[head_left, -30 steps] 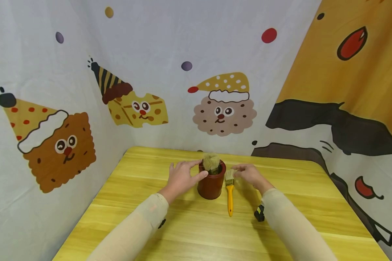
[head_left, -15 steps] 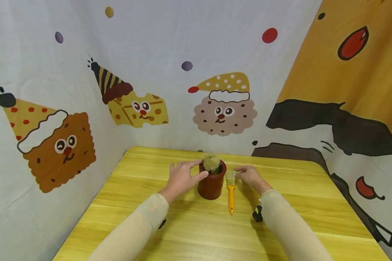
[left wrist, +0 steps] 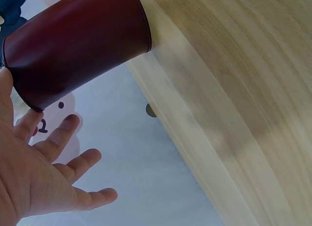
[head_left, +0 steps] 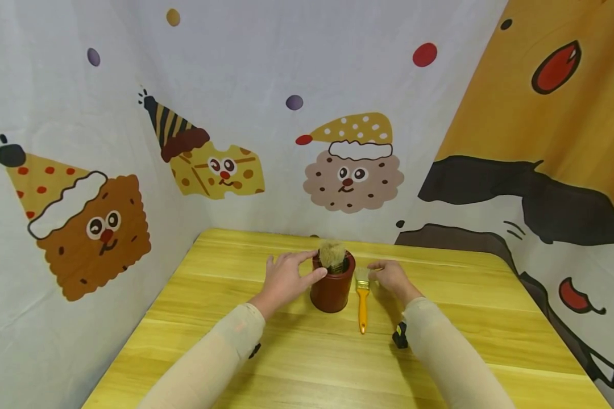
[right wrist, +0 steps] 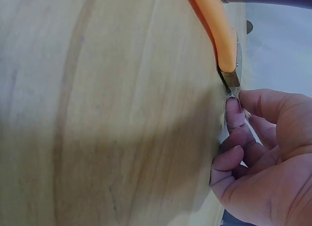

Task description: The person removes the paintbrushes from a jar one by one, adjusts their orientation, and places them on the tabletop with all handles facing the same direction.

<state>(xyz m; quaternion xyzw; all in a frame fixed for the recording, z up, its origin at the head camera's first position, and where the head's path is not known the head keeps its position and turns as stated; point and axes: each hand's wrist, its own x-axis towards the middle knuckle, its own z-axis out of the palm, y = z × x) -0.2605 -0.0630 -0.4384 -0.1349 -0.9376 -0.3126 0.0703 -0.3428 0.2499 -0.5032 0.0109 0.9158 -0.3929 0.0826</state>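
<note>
A dark red cylindrical cup [head_left: 331, 294] stands upright on the table with a pale-bristled brush [head_left: 332, 254] in it, bristles up. My left hand [head_left: 288, 279] holds the cup's rim between thumb and index finger; its other fingers are spread, as the left wrist view shows. Just right of the cup is a paintbrush [head_left: 362, 295] with an orange-yellow handle and a metal band, its handle end toward me. My right hand [head_left: 390, 276] pinches its pale bristles between thumb and index finger. In the right wrist view the other fingers are curled beneath, and the fingertips partly hide the bristles.
The light wooden table [head_left: 184, 335] ends against a white cloth backdrop [head_left: 266, 51] printed with cartoon food figures. The cloth also rises along the left side. Small black devices [head_left: 400, 336] sit at the wrists below the sleeves.
The paintbrush has shifted slightly to the right and away from me, its bristles staying at the right hand's fingertips. The left hand and the cup have stayed almost still.
</note>
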